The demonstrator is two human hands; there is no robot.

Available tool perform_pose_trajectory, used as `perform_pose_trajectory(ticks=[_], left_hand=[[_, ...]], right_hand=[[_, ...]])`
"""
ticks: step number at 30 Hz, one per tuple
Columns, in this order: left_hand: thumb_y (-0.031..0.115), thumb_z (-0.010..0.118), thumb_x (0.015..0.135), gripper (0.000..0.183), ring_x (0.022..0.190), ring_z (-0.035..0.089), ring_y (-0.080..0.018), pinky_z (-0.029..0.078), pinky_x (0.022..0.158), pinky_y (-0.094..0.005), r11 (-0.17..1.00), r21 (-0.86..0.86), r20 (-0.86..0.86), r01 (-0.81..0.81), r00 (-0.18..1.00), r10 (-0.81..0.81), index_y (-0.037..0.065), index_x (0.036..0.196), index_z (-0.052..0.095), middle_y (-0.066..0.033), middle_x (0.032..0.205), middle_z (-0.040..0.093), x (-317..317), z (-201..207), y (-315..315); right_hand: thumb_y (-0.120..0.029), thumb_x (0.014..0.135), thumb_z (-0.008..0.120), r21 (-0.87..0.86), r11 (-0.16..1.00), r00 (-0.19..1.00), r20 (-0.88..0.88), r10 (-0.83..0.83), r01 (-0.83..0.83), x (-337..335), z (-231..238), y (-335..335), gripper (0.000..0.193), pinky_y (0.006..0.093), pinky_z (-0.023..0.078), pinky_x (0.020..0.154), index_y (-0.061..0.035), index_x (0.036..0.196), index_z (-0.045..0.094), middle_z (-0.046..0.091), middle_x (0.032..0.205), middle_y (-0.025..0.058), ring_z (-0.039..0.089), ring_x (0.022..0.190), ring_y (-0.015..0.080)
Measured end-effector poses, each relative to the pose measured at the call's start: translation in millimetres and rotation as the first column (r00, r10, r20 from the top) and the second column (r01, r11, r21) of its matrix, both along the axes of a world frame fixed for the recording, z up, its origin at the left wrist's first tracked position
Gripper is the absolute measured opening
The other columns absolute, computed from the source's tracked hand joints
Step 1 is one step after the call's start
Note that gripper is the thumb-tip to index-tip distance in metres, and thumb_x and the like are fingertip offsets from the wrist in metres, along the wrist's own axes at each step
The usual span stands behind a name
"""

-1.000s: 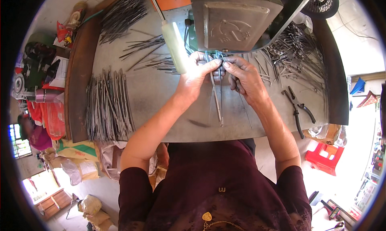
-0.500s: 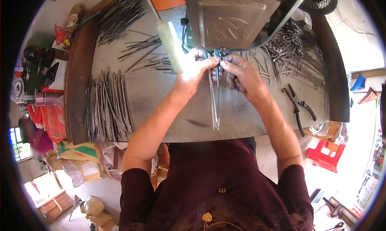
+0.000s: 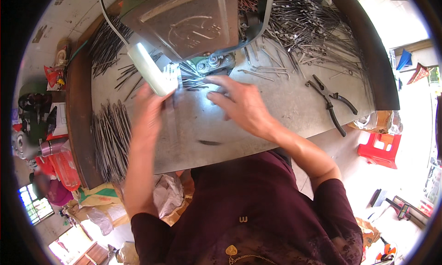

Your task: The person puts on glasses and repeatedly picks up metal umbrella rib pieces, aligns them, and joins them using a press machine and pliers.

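Observation:
My right hand (image 3: 244, 103) reaches in front of the machine's small working head (image 3: 214, 63); its thumb and fingers are apart, and I see nothing between them. To the left, my left hand (image 3: 148, 110) is smeared by motion beside the white tube lamp (image 3: 149, 71). A faint pale streak hangs next to that hand, so what it holds, if anything, is unclear. Several thin metal rods (image 3: 191, 83) lie behind the lamp's lit end, close to my right fingertips. Above both hands stands the machine's metal housing (image 3: 184, 27).
A neat row of metal rods (image 3: 110, 140) lies at the table's left edge, with a darker bundle (image 3: 107, 46) behind it. Tangled rods (image 3: 304, 27) heap up at the far right. Black-handled pliers (image 3: 328, 101) rest near the right edge. A red stool (image 3: 380, 150) stands beyond.
My hands were together at the machine around long thin metal strips; now they are apart. The left has swung left, and the right has opened. The whole view has shifted, too.

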State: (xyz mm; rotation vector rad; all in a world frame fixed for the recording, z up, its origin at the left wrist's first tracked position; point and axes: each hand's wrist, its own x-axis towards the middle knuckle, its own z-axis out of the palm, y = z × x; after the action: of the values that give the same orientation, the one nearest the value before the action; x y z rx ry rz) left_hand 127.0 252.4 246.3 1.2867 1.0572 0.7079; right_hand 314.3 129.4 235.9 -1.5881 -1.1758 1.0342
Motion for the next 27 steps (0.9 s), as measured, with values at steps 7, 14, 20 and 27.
perform_pose_trajectory(ticks=[7, 14, 20, 27], left_hand=[[0.008, 0.068, 0.081, 0.031, 0.094, 0.062, -0.0177, 0.048, 0.088, -0.0314, 0.887, 0.462, -0.438, 0.018, 0.874, 0.211, 0.002, 0.112, 0.061, -0.0093, 0.102, 0.066, -85, 4, 11], [0.007, 0.069, 0.081, 0.021, 0.086, 0.061, -0.0241, 0.049, 0.074, -0.0328, 0.579, 0.687, -0.581, 0.44, 0.81, 0.074, 0.005, 0.101, 0.066, -0.0093, 0.093, 0.065, -15, -38, -25], [0.007, 0.07, 0.078, 0.019, 0.086, 0.059, -0.0262, 0.048, 0.071, -0.0348, 0.53, 0.704, -0.596, 0.473, 0.799, 0.078, 0.006, 0.097, 0.067, -0.0059, 0.089, 0.062, -6, -39, -21], [0.006, 0.071, 0.077, 0.016, 0.087, 0.058, -0.0251, 0.048, 0.072, -0.0357, 0.383, 0.792, -0.548, 0.475, 0.83, 0.104, 0.008, 0.093, 0.069, -0.0047, 0.088, 0.061, 8, -42, -19]], right_hand=[[-0.019, 0.084, 0.066, 0.063, 0.996, 0.494, 0.865, -0.089, 0.069, 78, -24, -26, 0.017, 0.0436, 0.051, 0.062, -0.0052, 0.091, 0.06, 0.058, 0.089, 0.0124, 0.062, 0.071, 0.0357], [-0.004, 0.081, 0.056, -0.039, 0.987, 0.427, 0.898, 0.103, -0.155, 77, -14, -40, 0.003, 0.0459, 0.051, 0.062, -0.0033, 0.083, 0.054, 0.055, 0.087, 0.0137, 0.063, 0.072, 0.0354], [-0.009, 0.085, 0.056, 0.045, 0.989, 0.569, 0.821, 0.042, -0.138, 68, -16, -49, 0.003, 0.0454, 0.049, 0.058, -0.006, 0.085, 0.054, 0.055, 0.086, 0.0123, 0.061, 0.07, 0.0344], [-0.018, 0.089, 0.06, 0.062, 0.997, 0.532, 0.846, -0.026, -0.05, 57, -36, -49, 0.011, 0.0436, 0.048, 0.054, -0.0087, 0.09, 0.054, 0.062, 0.074, 0.0102, 0.062, 0.063, 0.0342]])
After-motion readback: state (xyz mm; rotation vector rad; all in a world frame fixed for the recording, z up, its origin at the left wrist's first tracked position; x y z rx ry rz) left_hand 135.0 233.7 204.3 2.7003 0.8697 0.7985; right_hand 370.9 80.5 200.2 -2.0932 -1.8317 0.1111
